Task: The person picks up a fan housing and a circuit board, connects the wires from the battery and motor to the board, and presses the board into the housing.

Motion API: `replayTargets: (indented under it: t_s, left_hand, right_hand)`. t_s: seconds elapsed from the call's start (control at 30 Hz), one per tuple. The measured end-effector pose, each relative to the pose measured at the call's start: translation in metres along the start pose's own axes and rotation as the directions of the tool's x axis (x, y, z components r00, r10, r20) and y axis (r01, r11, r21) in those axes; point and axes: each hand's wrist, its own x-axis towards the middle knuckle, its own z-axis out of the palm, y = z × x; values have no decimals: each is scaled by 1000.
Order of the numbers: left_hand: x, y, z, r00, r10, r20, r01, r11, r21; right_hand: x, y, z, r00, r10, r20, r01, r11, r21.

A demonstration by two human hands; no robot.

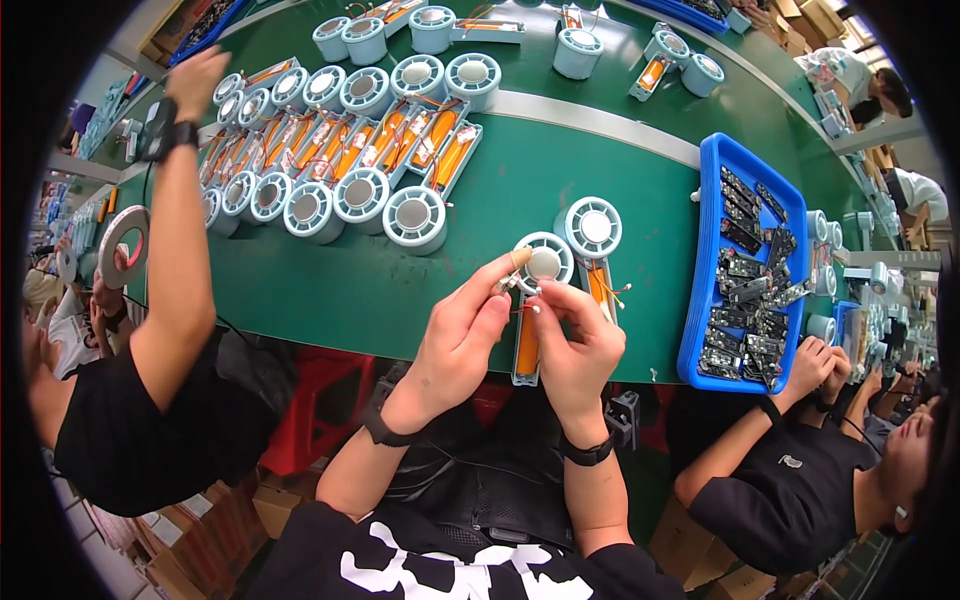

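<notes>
My left hand (455, 335) is closed in a pinch on a small pale part (508, 285), too small to name, with a tan cover on one fingertip. Thumb and finger of my right hand (578, 345) pinch thin wires (533, 306) right beside it. Both hands work over a light-blue housing (545, 262) with a round slotted head and an orange battery (526, 350) in its handle. My fingers hide part of that handle. Touching its upper right is a second such housing (593, 226), with red and yellow wires sticking out.
Rows of similar housings (362, 195) stand at the left on the green table (480, 220). A blue tray (712, 160) of black circuit boards lies to the right. Co-workers sit on both sides; one's arm (180, 240) reaches over the table. A tape roll (124, 247) is at far left.
</notes>
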Motion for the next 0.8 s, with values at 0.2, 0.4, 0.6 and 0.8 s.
replayTargets:
  t_s: [0.2,0.4,0.6,0.8]
  left_hand:
    - [-8,-14,-5,998,-68,16,69,979,-191]
    - [-12,-17,-4,996,-90,25,94,967,-238]
    - [-13,-17,-4,995,-101,17,102,973,-208]
    - [-14,-18,-4,994,-108,12,107,957,-270]
  right_hand:
    - [9,-3,-2,991,-127,38,130,987,-95]
    - [10,1,3,952,-285,108,303,920,-248]
    - [14,0,0,928,-336,160,370,877,-307]
    - [14,-1,-1,924,-340,177,380,873,-305]
